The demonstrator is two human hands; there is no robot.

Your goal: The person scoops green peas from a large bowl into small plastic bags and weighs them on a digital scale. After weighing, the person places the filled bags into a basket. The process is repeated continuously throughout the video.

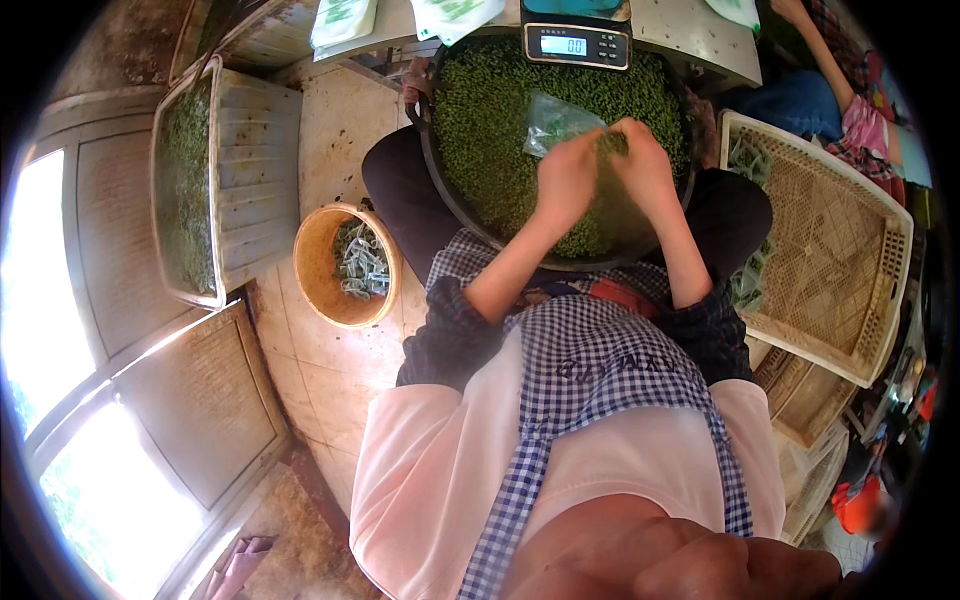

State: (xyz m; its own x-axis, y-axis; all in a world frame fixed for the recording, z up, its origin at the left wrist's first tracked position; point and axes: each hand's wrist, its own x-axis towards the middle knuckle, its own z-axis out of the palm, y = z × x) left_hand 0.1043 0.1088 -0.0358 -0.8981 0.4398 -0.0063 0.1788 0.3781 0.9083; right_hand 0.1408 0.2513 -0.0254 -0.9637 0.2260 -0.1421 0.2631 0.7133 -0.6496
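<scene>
Over a wide black tub [442, 187] filled with small green berries [480, 97] that look like peppercorns, my two hands are close together. A clear plastic bag [559, 120] with green print and some green content lies tilted beyond my fingers. My left hand [566, 180] is closed at the near end of this bag. My right hand [646, 161] meets it there with bent fingers, which also seem to grip the bag's mouth. A little green shows between the hands; whether it is held is unclear. The tub rests between my bent legs.
A digital scale [576, 46] stands at the table's [690, 37] edge above the tub, beside printed bags [457, 19]. At left are a round bin [307, 277] with twist-like strips and a large berry-filled crate [255, 180]. A plastic basket [817, 225] with filled bags and another person's arm [821, 64] are at right.
</scene>
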